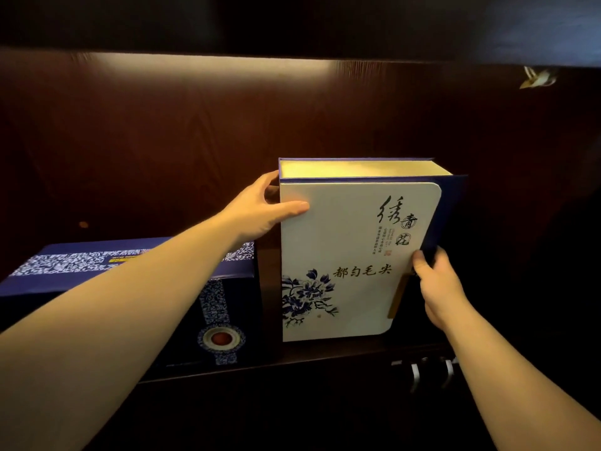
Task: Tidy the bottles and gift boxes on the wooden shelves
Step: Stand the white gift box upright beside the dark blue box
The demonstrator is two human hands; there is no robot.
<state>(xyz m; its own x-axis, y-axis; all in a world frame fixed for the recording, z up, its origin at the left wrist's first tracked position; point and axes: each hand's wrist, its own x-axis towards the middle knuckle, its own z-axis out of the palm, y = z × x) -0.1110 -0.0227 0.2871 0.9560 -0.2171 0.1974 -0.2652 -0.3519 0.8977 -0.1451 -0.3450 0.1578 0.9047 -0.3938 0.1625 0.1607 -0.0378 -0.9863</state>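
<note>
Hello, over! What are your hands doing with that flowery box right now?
Left hand and right hand gripping upright white gift box with blue flowers. Dark blue patterned gift box beside it, small gap. Nothing blocking.

— What does the person wear on the arms?

— Both forearms are bare. No sleeve edge shows on the left side or the right side; the arms are uncovered up to the near border of the view.

— And on the hands?

— The left hand (260, 209) and the right hand (439, 288) are bare also. The fingers are plain, with short nails. The wrists are slim, and the forearms are long and smooth.
</note>
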